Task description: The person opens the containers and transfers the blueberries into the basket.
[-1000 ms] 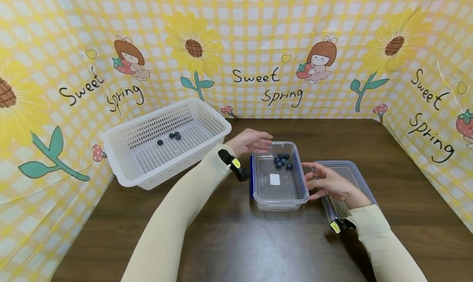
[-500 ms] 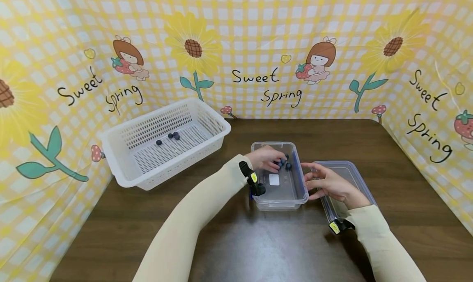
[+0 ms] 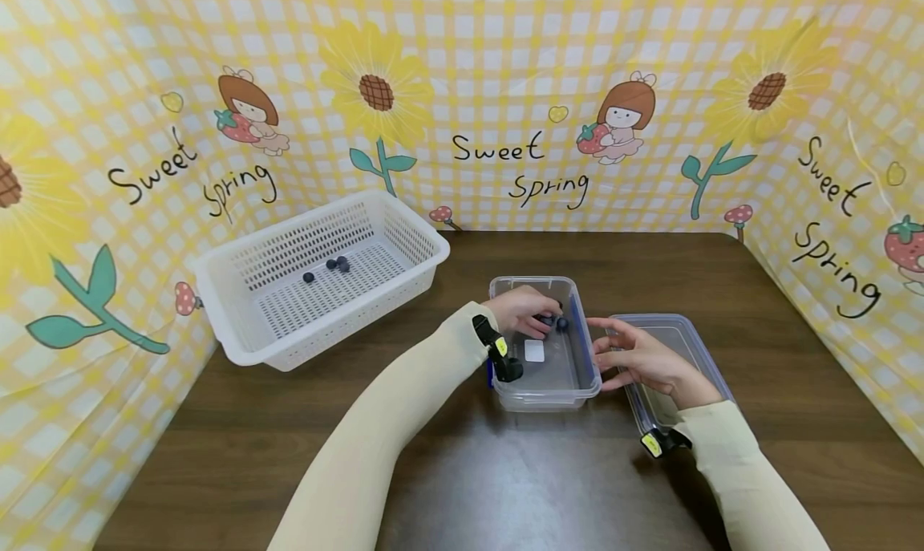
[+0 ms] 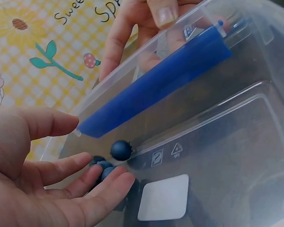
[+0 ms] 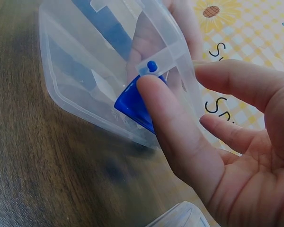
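A clear plastic food container (image 3: 549, 393) with blue side clips stands in the middle of the table. My left hand (image 3: 523, 309) reaches down inside it. In the left wrist view the fingers are loosely bent beside several blueberries (image 4: 121, 150), thumb held apart; some berries are partly hidden behind the fingertips. No berry is visibly pinched. My right hand (image 3: 646, 362) rests against the container's right side, fingers spread. In the right wrist view its thumb touches the blue clip (image 5: 135, 104).
A white slotted basket (image 3: 354, 322) at the back left holds several blueberries (image 3: 309, 277). The container's clear lid (image 3: 682, 342) lies on the table (image 3: 462, 487) under my right hand and wrist. A checked cloth (image 3: 447, 70) hangs behind and along both sides.
My left hand has moved right and down from above the container's left rim to the blueberries inside. The right hand has stayed at the container's side.
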`<control>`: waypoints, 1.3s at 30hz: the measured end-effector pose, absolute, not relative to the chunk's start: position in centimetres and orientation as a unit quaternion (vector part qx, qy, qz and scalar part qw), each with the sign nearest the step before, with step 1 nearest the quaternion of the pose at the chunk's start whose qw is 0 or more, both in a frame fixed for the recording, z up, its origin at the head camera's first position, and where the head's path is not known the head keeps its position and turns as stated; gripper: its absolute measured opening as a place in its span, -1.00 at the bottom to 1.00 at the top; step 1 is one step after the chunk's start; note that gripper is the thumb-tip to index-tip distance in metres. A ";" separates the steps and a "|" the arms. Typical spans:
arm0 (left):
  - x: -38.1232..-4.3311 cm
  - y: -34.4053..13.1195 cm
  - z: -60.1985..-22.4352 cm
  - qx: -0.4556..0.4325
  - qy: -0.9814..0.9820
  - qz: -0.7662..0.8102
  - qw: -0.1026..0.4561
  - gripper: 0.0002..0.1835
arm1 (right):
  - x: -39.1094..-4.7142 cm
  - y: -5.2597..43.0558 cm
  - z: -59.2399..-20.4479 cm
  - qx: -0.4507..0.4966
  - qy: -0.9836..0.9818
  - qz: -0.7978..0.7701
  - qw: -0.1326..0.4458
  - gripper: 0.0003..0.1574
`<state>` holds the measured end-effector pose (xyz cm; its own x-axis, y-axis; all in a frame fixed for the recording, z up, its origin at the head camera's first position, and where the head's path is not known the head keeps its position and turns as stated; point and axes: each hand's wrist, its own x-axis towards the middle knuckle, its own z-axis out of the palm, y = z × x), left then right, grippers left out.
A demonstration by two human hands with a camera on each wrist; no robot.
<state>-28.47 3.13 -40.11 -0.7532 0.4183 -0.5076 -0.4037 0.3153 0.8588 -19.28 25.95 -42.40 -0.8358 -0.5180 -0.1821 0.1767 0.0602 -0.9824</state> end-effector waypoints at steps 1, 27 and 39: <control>-28.5 3.0 -40.1 0.005 0.732 0.584 0.351 -0.80 | -19.3 25.9 -42.4 -0.125 0.682 -0.673 0.258 -0.07; -27.9 3.2 -41.9 0.062 0.734 0.526 0.426 -0.69 | -19.4 25.8 -42.5 -0.126 0.684 -0.670 0.260 -0.08; -28.3 3.0 -40.8 0.089 0.705 0.555 0.433 -0.70 | -19.3 25.8 -42.4 -0.127 0.686 -0.668 0.258 -0.08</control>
<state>-28.35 2.98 -40.75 -0.6094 0.6055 -0.5119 -0.3552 0.3688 0.8590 -19.29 25.85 -42.36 -0.8345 -0.5196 -0.1835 0.1699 0.0741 -0.9827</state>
